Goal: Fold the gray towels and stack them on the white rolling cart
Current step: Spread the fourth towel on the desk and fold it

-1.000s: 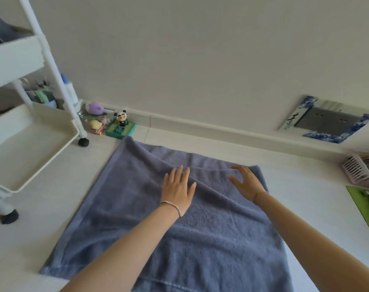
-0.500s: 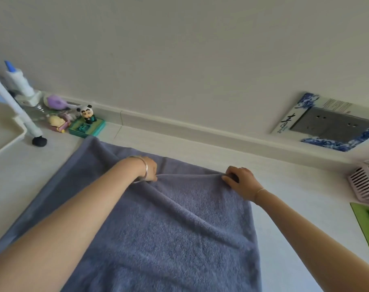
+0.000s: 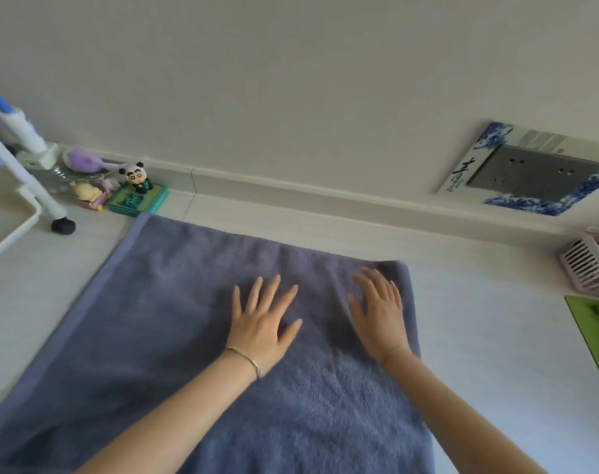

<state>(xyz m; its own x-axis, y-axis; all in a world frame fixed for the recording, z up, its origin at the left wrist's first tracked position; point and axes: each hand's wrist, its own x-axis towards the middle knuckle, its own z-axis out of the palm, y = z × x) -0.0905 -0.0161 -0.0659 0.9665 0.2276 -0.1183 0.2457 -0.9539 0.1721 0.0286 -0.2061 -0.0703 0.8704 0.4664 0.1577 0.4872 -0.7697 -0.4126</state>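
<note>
The left hand (image 3: 262, 328) and right hand (image 3: 380, 316) lie flat, fingers spread and gripping nothing, side by side on the towel (image 3: 154, 319) spread beneath them on the floor (image 3: 496, 302). The cart (image 3: 24, 200) stands well left of the left hand.

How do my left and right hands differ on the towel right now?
The left hand lies near the middle of the towel; the right hand lies by its right edge. The left hand's fingers are spread wide; the right hand's are closer together. The left wrist has a silver bangle, the right wrist a thinner band. Both hands lie flat, palms down, on the towel.
</note>
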